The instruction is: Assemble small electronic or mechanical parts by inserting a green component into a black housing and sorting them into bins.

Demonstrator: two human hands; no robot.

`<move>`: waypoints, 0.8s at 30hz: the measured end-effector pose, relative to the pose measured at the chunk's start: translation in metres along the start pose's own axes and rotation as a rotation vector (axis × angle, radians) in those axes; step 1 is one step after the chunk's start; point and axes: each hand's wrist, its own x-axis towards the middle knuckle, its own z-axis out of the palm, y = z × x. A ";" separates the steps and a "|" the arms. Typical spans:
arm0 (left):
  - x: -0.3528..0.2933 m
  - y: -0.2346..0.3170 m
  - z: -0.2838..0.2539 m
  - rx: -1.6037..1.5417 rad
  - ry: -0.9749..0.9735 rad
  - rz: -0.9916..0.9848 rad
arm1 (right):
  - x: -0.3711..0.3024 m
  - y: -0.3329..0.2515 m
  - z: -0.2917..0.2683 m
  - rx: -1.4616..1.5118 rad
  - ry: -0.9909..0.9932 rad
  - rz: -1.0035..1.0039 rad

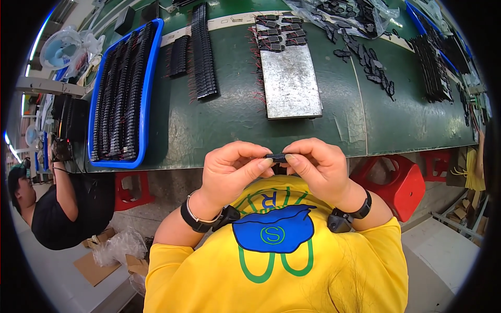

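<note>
Between my two hands, just in front of the table's near edge, is a small black plastic part (275, 157). My left hand (232, 166) pinches its left end between thumb and fingers. The right end is pinched by my right hand (319, 164) in the same way. Much of the part is covered by my fingertips, so its exact kind does not show. Beyond my hands lies a silver metal plate (290, 78), with several small black parts with red wires (270, 39) laid at its far end.
On the left stands a blue tray (144, 125) filled with rows of black parts. Rows of black pieces (202, 62) lie beside it on the green table (229, 122). Loose black pieces (373, 68) are scattered right. A red stool (404, 190) and a seated person (65, 208) flank me.
</note>
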 end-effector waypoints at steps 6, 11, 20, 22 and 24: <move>-0.001 0.001 0.003 0.053 0.016 0.003 | 0.002 0.005 0.001 -0.237 0.050 -0.245; 0.000 0.000 0.006 0.065 0.029 0.003 | 0.006 0.005 0.001 -0.329 0.079 -0.362; 0.000 -0.008 0.006 0.064 0.091 0.102 | 0.012 0.009 0.003 -0.282 0.074 -0.394; 0.000 -0.008 0.004 0.089 0.078 0.136 | 0.012 0.007 0.004 -0.172 0.061 -0.305; 0.000 -0.007 0.001 0.137 0.056 0.196 | 0.012 0.005 0.004 -0.116 0.054 -0.261</move>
